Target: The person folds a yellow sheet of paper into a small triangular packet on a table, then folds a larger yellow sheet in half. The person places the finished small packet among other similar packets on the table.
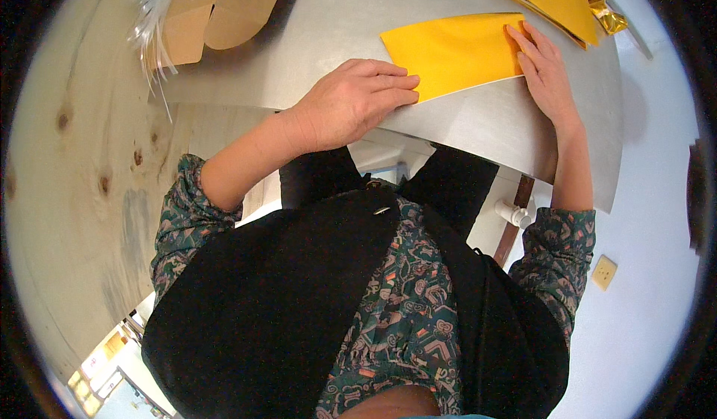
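Note:
A bright yellow sheet [459, 49] with a thin white near edge lies on the grey metal table, its far edge slightly curved. My left hand [355, 101] rests at the sheet's near left corner, fingers stretched out over it and its thumb hidden beneath the hand. At the right end, my right hand [544, 68] lies with straight, slightly parted fingertips on the sheet's edge. Both hands touch the sheet without wrapping round it. Whether the sheet is one layer or folded, I cannot tell.
A stack of yellow sheets [556, 1] lies at the far right, beside a shiny gold wrapper [609, 14]. At the far left stands an open brown cardboard box [187, 34] with clear plastic strands [155, 23]. The metal table's edge [478, 154] curves in front of me; a wooden board [89, 157] is left.

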The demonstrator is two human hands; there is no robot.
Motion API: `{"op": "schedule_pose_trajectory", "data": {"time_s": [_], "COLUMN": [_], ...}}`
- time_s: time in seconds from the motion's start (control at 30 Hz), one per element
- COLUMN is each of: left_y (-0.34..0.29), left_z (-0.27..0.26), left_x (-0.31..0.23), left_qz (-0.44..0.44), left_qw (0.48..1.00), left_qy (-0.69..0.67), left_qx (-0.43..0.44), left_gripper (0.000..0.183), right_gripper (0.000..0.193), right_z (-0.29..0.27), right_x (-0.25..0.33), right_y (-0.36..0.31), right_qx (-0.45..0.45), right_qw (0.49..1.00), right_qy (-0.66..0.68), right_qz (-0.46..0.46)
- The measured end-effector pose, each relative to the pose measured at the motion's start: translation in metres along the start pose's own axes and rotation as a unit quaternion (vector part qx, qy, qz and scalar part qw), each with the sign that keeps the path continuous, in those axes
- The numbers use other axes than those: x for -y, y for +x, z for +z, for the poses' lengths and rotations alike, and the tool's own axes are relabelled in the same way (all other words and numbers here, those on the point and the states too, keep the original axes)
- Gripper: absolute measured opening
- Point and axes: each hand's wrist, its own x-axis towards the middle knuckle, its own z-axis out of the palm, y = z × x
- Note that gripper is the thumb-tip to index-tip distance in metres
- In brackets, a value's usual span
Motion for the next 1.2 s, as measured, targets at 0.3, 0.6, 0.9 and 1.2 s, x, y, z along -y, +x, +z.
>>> {"op": "schedule_pose_trajectory", "data": {"time_s": [0.3,0.6,0.9,1.2], "left_y": [0.012,0.064,0.083,0.088], "left_z": [-0.012,-0.008,0.024,0.039], "left_x": [-0.003,0.007,0.005,0.014], "left_qz": [0.008,-0.054,-0.006,0.066], "left_qw": [0.999,0.998,0.997,0.993], "left_qy": [0.032,0.004,0.082,0.087], "left_qx": [0.022,0.039,0.014,-0.047], "left_gripper": [0.029,0.018,0.021,0.044], "right_gripper": [0.042,0.041,0.041,0.040], "right_z": [-0.003,-0.005,-0.007,-0.012], "right_x": [0.001,0.004,0.008,0.012], "right_y": [0.001,-0.001,-0.001,0.002], "right_qx": [0.007,-0.005,-0.010,-0.028], "right_qw": [1.000,1.000,1.000,0.999], "right_qy": [-0.014,0.010,0.010,0.036], "right_qz": [-0.008,0.005,0.008,0.015]}}
